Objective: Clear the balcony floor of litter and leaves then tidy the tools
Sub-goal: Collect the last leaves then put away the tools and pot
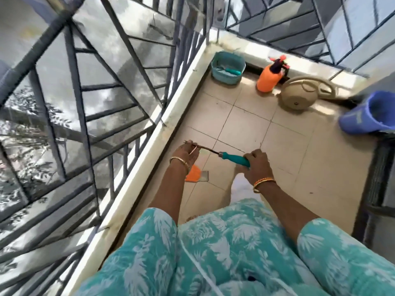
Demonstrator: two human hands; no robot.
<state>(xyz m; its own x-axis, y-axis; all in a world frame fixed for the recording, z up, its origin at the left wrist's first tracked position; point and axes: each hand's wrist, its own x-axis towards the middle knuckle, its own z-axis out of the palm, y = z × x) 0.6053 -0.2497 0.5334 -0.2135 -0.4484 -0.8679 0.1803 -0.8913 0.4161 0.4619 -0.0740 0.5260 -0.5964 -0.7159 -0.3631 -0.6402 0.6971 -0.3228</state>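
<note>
Your right hand [255,162] curls round the teal handle of a small garden tool [232,158] at mid-frame, while your left hand [188,151] pinches its dark metal end, seemingly picking debris off it. The tiled balcony floor [252,122] looks mostly swept, so what I judge is left is tidying. An orange-and-grey scrap [195,174] lies below your left wrist, and the teal basket [227,68] of tools waits upper centre beside the orange spray bottle [269,79].

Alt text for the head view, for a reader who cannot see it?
A person on a tiled balcony holds a teal-handled hand tool, right hand gripping the handle, left hand pinching its metal end. Beyond stand a teal basket, an orange spray bottle and a blue pot.
</note>
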